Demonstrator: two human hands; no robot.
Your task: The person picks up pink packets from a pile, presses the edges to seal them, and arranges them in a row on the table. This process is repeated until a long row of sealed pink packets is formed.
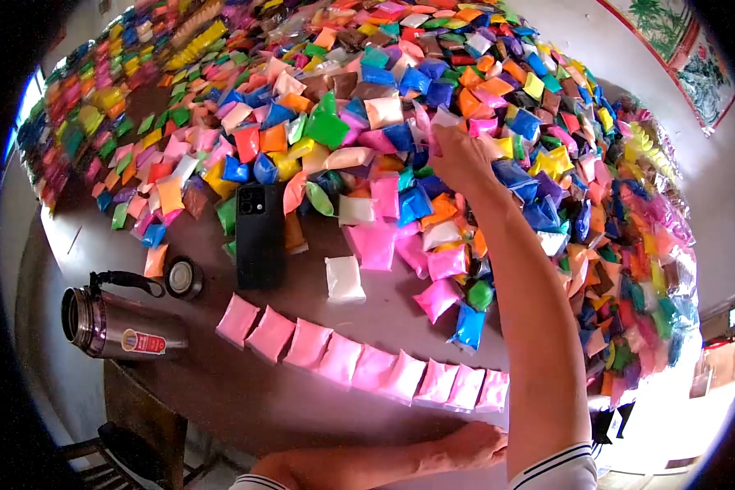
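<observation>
My right hand point(459, 155) reaches far into the big heap of small coloured packets. Its fingers are closed at a light pink packet point(434, 140), partly hidden by the hand. My left hand point(475, 445) lies low by the near table edge, fingers curled; whatever may be inside does not show. Just beyond it, a row of several pink packets point(335, 360) runs side by side across the table, its right end meeting my right forearm. A single white packet point(345, 279) lies between this row and the heap.
A black phone point(260, 237) leans at the heap's front edge. Left of the row, a steel flask point(122, 324) lies on its side with its lid point(184, 278) off on the brown table point(245, 392). A wooden chair point(143, 425) stands at lower left.
</observation>
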